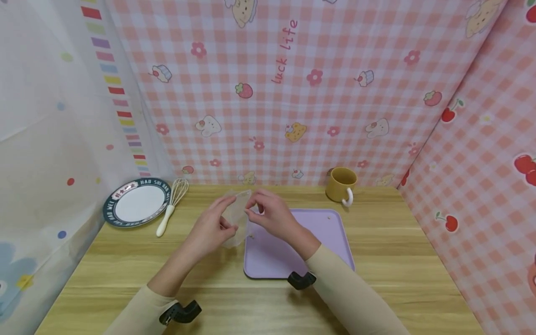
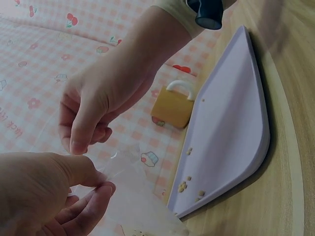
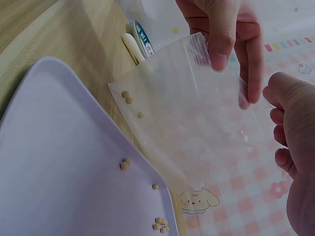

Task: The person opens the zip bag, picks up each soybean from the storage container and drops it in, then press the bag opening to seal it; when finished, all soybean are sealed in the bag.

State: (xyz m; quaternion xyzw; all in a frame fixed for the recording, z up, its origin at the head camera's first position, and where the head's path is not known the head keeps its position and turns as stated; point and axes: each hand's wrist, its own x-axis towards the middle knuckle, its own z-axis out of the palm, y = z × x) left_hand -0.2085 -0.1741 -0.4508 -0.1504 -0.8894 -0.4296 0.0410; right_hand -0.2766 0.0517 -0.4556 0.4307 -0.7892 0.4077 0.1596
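My left hand [image 1: 212, 224] pinches the upper edge of a clear plastic zip bag [image 3: 172, 93], which hangs tilted over the tray's left edge. A few small round tan pellets [image 3: 128, 97] show in the bag's lower corner. Close to the bag's upper edge is my right hand [image 1: 273, 213], its fingers curled and the thumb near the index finger. Both wrist views show nothing between those fingers. Under the hands lies a lilac tray [image 1: 310, 237], with several similar pellets [image 2: 182, 187] scattered near its rim.
At the back left are a dark-rimmed white plate [image 1: 140, 204] and a whisk [image 1: 166, 218] with a cream handle. A mustard mug [image 1: 340, 184] with a white handle stands behind the tray. Patterned cloth walls [image 1: 268, 111] bound the wooden table [image 1: 389, 260].
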